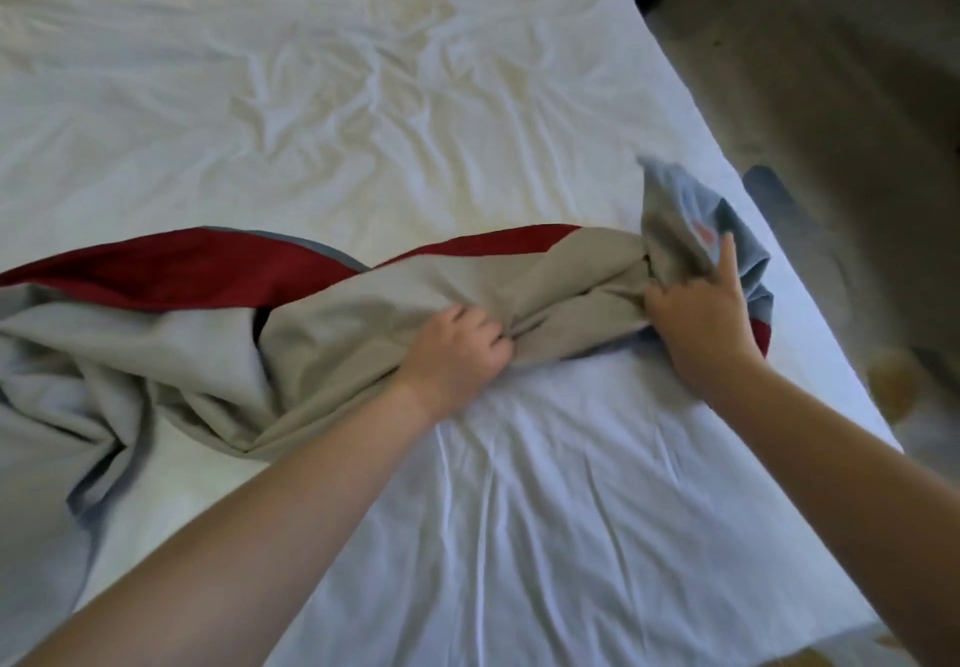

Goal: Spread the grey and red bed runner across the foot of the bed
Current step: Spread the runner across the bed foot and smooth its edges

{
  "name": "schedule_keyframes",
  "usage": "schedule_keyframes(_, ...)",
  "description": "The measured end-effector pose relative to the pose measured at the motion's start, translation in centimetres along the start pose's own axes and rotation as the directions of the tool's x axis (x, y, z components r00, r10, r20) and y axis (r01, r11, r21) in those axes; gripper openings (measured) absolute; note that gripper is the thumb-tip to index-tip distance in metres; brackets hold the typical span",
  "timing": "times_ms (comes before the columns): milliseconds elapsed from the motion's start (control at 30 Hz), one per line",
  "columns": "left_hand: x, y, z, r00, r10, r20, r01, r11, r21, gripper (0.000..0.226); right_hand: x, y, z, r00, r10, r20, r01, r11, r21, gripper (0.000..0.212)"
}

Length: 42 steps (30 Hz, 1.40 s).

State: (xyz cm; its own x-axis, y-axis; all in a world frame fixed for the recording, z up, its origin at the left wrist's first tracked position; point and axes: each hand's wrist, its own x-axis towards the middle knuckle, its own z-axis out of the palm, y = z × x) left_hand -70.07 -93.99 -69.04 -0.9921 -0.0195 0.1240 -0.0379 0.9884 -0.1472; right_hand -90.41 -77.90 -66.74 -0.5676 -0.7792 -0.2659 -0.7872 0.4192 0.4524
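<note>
The bed runner (pixel 322 313) is on the bed (pixel 363 94), but it is nowhere near spread. It lies in a twisted rope across the white sheet (pixel 571 484), grey fabric bunched over the red band, with a loose heap sagging off toward the left side and a crumpled end standing up near the right edge of the mattress.

The left hand (pixel 457 349) is closed in a fist on a gathered fold of grey cloth around the middle of the bundle. The right hand (pixel 696 313) is clamped on the knotted part just beside it, fingers partly curled into the fabric and one finger reaching up onto the raised end.

So, by my reckoning, only the first bit is done: the runner has been brought onto the bed and laid roughly crosswise. What is left is most of the job: untwisting it, opening it flat so the red and grey show evenly, drawing both ends out to the bed's sides and smoothing the wrinkles. The sheet beneath is itself creased.
</note>
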Motion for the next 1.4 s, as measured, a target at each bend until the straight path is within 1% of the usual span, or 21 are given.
schedule_keyframes(33, -0.3, 0.8, 0.1, 0.999, 0.03, 0.016, -0.03, 0.998, -0.048, 0.008, -1.6, -0.3, 0.5, 0.994, 0.095, 0.059, -0.107, 0.967, 0.231, 0.023)
schedule_keyframes(67, -0.7, 1.6, 0.2, 0.998, 0.046, 0.03, -0.044, 0.996, -0.08, 0.007, -3.2, -0.9, 0.8, 0.969, 0.238, 0.071, -0.24, 0.827, 0.508, 0.033)
schedule_keyframes(100, -1.1, 2.3, 0.1, 0.997, 0.059, 0.042, -0.055, 0.994, -0.099, 0.009, -4.6, -1.4, 1.3, 0.93, 0.33, 0.163, -0.353, 0.676, 0.647, 0.04)
schedule_keyframes(133, -1.6, 2.9, 0.0, 0.996, 0.08, 0.04, -0.075, 0.991, -0.11, 0.01, -6.0, -1.8, 1.3, 0.91, 0.372, 0.183, -0.395, 0.644, 0.656, 0.039)
schedule_keyframes(167, -2.0, 3.3, 0.0, 0.995, 0.099, 0.034, -0.094, 0.987, -0.13, 0.01, -7.5, -2.0, 1.9, 0.955, 0.259, 0.147, -0.298, 0.814, 0.499, 0.033)
schedule_keyframes(200, -2.6, 3.5, -0.2, 0.993, 0.114, 0.025, -0.108, 0.981, -0.162, 0.008, -8.9, -1.7, 2.6, 0.966, 0.161, 0.2, -0.224, 0.91, 0.349, 0.029)
schedule_keyframes(233, -3.2, 3.7, -0.4, 0.991, 0.132, 0.033, -0.123, 0.973, -0.197, 0.004, -9.9, -1.7, 2.9, 0.946, 0.208, 0.249, -0.271, 0.929, 0.252, 0.028)
schedule_keyframes(333, -4.5, 3.6, -1.0, 0.972, 0.194, 0.132, -0.151, 0.948, -0.279, 0.022, -12.7, -1.9, 2.1, 0.892, 0.24, 0.383, -0.378, 0.86, 0.343, 0.047)
schedule_keyframes(400, -4.5, 3.2, -1.3, 0.964, 0.191, 0.183, -0.13, 0.944, -0.304, 0.038, -14.2, -3.0, 1.2, 0.832, 0.094, 0.548, -0.354, 0.849, 0.392, 0.065)
schedule_keyframes(433, -4.2, 2.9, -1.6, 0.973, 0.165, 0.159, -0.11, 0.946, -0.305, 0.039, -14.9, -3.6, 0.6, 0.825, 0.031, 0.564, -0.311, 0.858, 0.408, 0.065)
schedule_keyframes(500, -2.7, 2.2, -1.8, 0.998, 0.05, 0.033, -0.037, 0.949, -0.314, 0.034, -15.1, -4.8, -0.9, 0.884, -0.018, 0.467, -0.204, 0.884, 0.421, 0.045)
schedule_keyframes(567, -0.6, 1.0, -1.6, 0.991, -0.121, -0.058, 0.094, 0.934, -0.344, 0.028, -13.6, -5.0, -3.4, 0.973, -0.016, 0.23, -0.09, 0.894, 0.439, 0.023)
schedule_keyframes(633, 1.4, -0.4, -1.1, 0.958, -0.284, 0.036, 0.279, 0.902, -0.329, 0.027, -10.2, -4.8, -5.2, 0.999, -0.018, -0.046, 0.036, 0.893, 0.448, 0.019)
schedule_keyframes(700, 2.7, -1.6, 0.0, 0.895, -0.4, 0.197, 0.44, 0.863, -0.249, 0.041, -5.8, -3.8, -5.9, 0.985, -0.012, -0.172, 0.09, 0.888, 0.45, 0.031)
schedule_keyframes(833, 3.4, -2.9, 1.7, 0.771, -0.447, 0.454, 0.604, 0.74, -0.297, 0.056, 0.9, -2.3, -3.4, 0.999, -0.043, 0.033, 0.023, 0.888, 0.46, 0.057)
schedule_keyframes(900, 2.9, -2.7, 2.2, 0.776, -0.416, 0.474, 0.599, 0.721, -0.349, 0.049, 2.2, -2.3, -1.7, 0.993, -0.063, 0.102, 0.005, 0.872, 0.49, 0.07)
schedule_keyframes(1067, 2.5, -2.6, 2.0, 0.821, -0.341, 0.458, 0.51, 0.798, -0.32, 0.033, 3.9, -3.0, 0.4, 0.993, -0.015, 0.114, -0.045, 0.861, 0.507, 0.086)
schedule_keyframes(1133, 2.9, -3.2, 1.6, 0.837, -0.341, 0.428, 0.486, 0.824, -0.292, 0.019, 4.8, -2.8, 0.2, 0.978, 0.037, 0.207, -0.128, 0.886, 0.446, 0.077)
schedule_keyframes(1233, 3.7, -4.4, 0.4, 0.84, -0.423, 0.34, 0.524, 0.796, -0.303, 0.013, 6.2, -1.7, -1.0, 0.957, 0.052, 0.284, -0.157, 0.92, 0.36, 0.037)
schedule_keyframes(1300, 4.5, -5.2, -0.8, 0.83, -0.489, 0.267, 0.556, 0.763, -0.329, 0.016, 6.7, -0.6, -1.7, 0.966, 0.135, 0.222, -0.213, 0.901, 0.378, 0.026)
schedule_keyframes(1400, 6.2, -6.4, -3.0, 0.823, -0.555, 0.118, 0.558, 0.754, -0.347, 0.016, 7.3, 1.5, -3.5, 0.97, 0.243, 0.014, -0.225, 0.873, 0.433, 0.022)
